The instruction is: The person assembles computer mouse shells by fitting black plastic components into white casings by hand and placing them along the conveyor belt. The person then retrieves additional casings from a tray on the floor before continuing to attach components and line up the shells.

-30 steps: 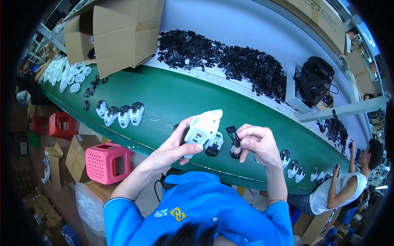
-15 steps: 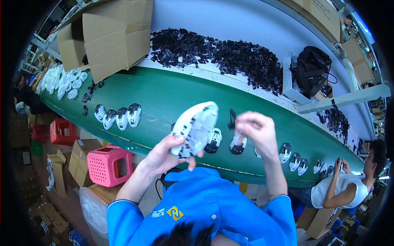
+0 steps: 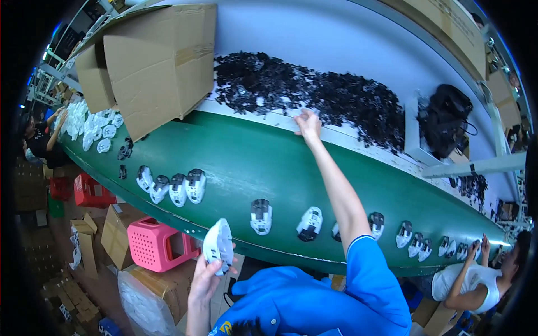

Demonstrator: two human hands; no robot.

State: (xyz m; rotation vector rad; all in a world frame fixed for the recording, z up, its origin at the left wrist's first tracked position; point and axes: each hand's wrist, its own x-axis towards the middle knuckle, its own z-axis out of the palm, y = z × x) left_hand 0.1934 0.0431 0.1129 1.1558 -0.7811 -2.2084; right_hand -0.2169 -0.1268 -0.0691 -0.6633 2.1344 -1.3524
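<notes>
Brown cardboard box (image 3: 159, 61) (tilted) overhangs the belt (image 3: 241, 162); left hand (image 3: 206, 280) fingers clamp a white shell (image 3: 218, 245), right hand (image 3: 308, 124) fingers unclear.

The shell (image 3: 218, 245) in the left hand's (image 3: 204, 283) grip is white. Beyond that grip the conveyor belt (image 3: 246, 162) is plain dark green, carrying white shells with black insets (image 3: 262, 215). Around the right hand (image 3: 309, 124) the loose parts (image 3: 336, 98) are black on a pale bench (image 3: 336, 33). The sleeve (image 3: 375, 274) is bright blue; the perforated basket (image 3: 154, 245) left of the lower grip is pink.
</notes>
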